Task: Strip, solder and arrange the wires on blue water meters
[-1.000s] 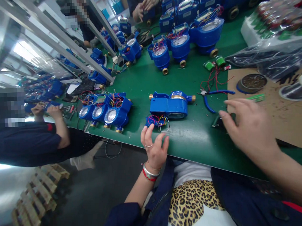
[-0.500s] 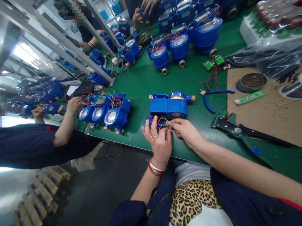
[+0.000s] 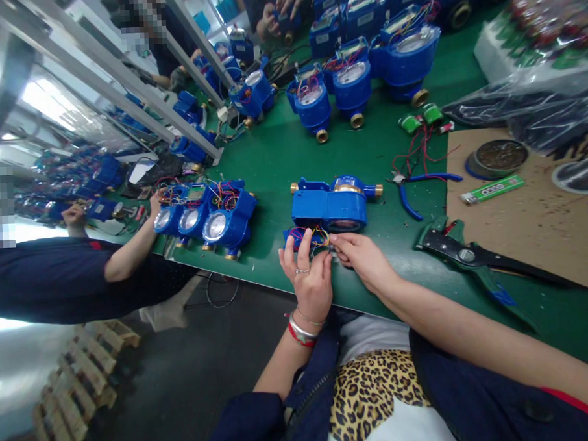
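Hands point(image 3: 335, 264) pinch wires point(image 3: 314, 236), fingertips hiding the ends.

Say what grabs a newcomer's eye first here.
Both hands, left hand and right hand, pinch the coloured wires at the near side of a blue meter mid-table. Rows of similar meters crowd the far end of the green table.

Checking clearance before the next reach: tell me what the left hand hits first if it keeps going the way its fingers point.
The left hand points up and away across the bench. Its fingertips already sit at the coloured wires; straight beyond them is the blue meter. Depth is hard to judge, but the meter looks first.
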The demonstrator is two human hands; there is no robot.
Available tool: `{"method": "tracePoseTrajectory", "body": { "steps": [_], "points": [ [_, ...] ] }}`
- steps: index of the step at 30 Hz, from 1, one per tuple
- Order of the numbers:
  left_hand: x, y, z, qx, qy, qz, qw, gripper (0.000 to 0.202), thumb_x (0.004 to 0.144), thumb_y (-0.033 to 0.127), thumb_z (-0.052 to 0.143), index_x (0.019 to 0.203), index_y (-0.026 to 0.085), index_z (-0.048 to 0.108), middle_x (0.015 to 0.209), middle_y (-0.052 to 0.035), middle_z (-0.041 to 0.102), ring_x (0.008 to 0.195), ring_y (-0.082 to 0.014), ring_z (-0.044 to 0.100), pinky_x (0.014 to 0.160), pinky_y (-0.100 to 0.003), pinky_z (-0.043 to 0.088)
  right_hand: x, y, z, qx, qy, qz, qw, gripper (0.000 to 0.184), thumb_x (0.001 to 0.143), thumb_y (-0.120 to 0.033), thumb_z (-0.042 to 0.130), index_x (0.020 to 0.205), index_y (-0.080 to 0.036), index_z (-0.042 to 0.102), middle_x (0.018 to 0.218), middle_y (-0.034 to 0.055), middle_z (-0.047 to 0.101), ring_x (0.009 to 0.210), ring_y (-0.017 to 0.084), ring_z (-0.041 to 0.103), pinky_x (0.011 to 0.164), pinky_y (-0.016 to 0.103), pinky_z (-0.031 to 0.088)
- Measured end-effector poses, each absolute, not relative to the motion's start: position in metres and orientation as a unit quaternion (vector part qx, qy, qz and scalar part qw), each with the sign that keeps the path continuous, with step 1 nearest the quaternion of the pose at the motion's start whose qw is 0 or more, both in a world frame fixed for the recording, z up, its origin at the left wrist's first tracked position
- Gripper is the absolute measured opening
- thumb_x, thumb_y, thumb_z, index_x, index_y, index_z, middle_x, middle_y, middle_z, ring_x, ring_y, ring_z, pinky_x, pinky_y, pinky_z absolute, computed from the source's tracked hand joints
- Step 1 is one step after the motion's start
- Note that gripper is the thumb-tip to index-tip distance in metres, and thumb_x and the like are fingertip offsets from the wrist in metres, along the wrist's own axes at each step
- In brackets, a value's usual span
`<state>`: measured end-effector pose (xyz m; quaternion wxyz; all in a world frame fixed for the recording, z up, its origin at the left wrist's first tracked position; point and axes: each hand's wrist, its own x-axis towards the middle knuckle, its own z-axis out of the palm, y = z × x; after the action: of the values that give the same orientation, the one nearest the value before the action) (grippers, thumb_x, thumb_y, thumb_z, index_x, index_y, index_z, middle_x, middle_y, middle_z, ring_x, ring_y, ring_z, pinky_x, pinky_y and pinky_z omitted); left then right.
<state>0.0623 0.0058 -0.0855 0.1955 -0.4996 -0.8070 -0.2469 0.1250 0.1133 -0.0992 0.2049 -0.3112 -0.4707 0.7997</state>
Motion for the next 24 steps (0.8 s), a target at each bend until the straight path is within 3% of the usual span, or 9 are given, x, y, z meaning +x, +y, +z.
{"method": "tracePoseTrajectory", "body": {
  "steps": [11,18,24],
  "points": [
    [0.068,0.013,-0.088,-0.487,-0.817,-0.239,0.194,0.018,0.085,0.032,0.062,0.098,0.019,0.068,0.145,-0.0102,0.043,0.142,-0.0315,0.022,0.115,-0.059,0.018,0.129,0.114,-0.096,-0.314,-0.472,0.794,0.219,0.042,0.078,-0.058,0.061,0.066,-0.018,0.053,0.058,-0.0046,0.042,0.051,0.009,0.035,0.047,0.022,0.026],
    [0.067,0.017,-0.086,-0.482,-0.819,-0.257,0.179,0.011,0.086,0.027,0.062,0.09,0.021,0.07,0.144,-0.0078,0.045,0.141,-0.0302,0.024,0.115,-0.059,0.017,0.127,0.115,-0.099,-0.309,-0.456,0.807,0.211,0.034,0.072,-0.049,0.068,0.076,-0.016,0.065,0.058,-0.0035,0.048,0.049,0.009,0.033,0.047,0.024,0.021],
    [0.067,0.016,-0.083,-0.478,-0.819,-0.268,0.168,0.013,0.087,0.021,0.058,0.084,0.021,0.07,0.142,-0.0065,0.047,0.141,-0.0293,0.024,0.114,-0.059,0.018,0.122,0.115,-0.099,-0.3,-0.433,0.823,0.213,0.033,0.067,-0.048,0.07,0.069,-0.016,0.06,0.053,-0.0065,0.04,0.047,0.008,0.027,0.046,0.024,0.016]
  ]
}}
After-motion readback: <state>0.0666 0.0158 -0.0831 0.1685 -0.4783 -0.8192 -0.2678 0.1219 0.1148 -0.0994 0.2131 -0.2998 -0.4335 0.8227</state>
